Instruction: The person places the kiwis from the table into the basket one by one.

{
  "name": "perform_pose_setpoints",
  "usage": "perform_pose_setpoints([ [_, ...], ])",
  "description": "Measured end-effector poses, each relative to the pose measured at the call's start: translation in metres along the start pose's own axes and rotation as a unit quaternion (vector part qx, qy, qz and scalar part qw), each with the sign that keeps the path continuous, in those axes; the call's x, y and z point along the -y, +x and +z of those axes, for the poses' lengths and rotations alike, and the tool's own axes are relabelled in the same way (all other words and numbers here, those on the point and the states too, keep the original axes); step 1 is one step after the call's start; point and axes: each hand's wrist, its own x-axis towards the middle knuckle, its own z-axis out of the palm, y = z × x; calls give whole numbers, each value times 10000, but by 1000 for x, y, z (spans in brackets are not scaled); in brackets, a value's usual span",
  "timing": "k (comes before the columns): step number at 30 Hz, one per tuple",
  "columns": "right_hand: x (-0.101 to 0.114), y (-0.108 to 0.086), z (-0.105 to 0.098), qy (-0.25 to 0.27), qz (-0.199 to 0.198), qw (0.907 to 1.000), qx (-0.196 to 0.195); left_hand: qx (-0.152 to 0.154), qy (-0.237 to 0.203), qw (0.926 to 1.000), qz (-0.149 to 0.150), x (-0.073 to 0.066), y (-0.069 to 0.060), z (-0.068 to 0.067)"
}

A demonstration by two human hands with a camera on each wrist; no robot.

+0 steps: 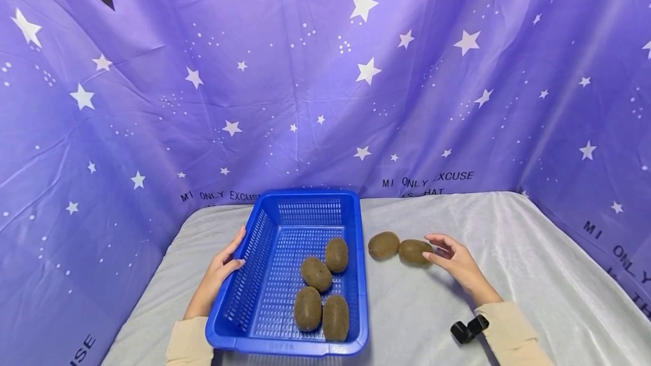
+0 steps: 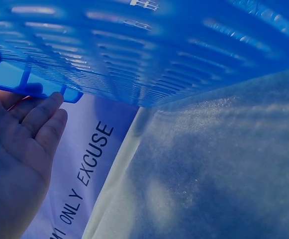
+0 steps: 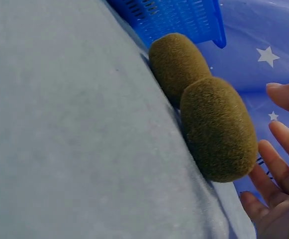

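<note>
Several brown, fuzzy kiwis lie in the blue plastic basket point(image 1: 364, 298), among them a kiwi point(image 1: 337, 255) toward the back. My left hand point(image 1: 218, 270) holds the basket's left rim; in the left wrist view the left hand's fingers point(image 2: 44, 117) come up against the rim from outside. To the right of the basket, two kiwis rest end to end on the cloth: a nearer-to-basket kiwi point(image 1: 383, 245) and a right-hand kiwi point(image 1: 414, 252). My right hand point(image 1: 458, 261) is at the right-hand kiwi, fingers and thumb spread, and the right wrist view shows a gap between fingers and fruit.
A light grey cloth point(image 1: 534, 275) covers the table. Purple star-printed curtains point(image 1: 305, 72) enclose its back and sides. A small black device point(image 1: 469, 329) is at the right sleeve.
</note>
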Motion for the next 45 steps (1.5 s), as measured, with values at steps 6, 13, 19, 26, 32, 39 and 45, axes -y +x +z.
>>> perform_pose_setpoints([
  [6, -7, 1, 0, 411, 36, 9991, 89, -1, 2, 10000, -38, 1, 2, 0],
  [13, -11, 0, 4, 709, 46, 9968, 363, -15, 52, 10000, -70, 0, 3, 0],
  [19, -9, 1, 6, 698, 182, 9962, 496, 33, 2, 10000, 62, 1, 2, -1],
  [26, -9, 1, 7, 533, 404, 9964, 515, 28, 14, 10000, 66, 3, 1, -1],
  [32, -8, 2, 8, 421, 463, 9969, 471, -5, 18, 10000, 46, 2, 0, -1],
  [39, -7, 4, 9, 310, 483, 9980, 280, -18, -63, 10000, 29, 1, 1, 0],
  [45, -7, 4, 9, 132, 574, 9982, 123, 9, -21, 10000, 19, 1, 1, 0],
])
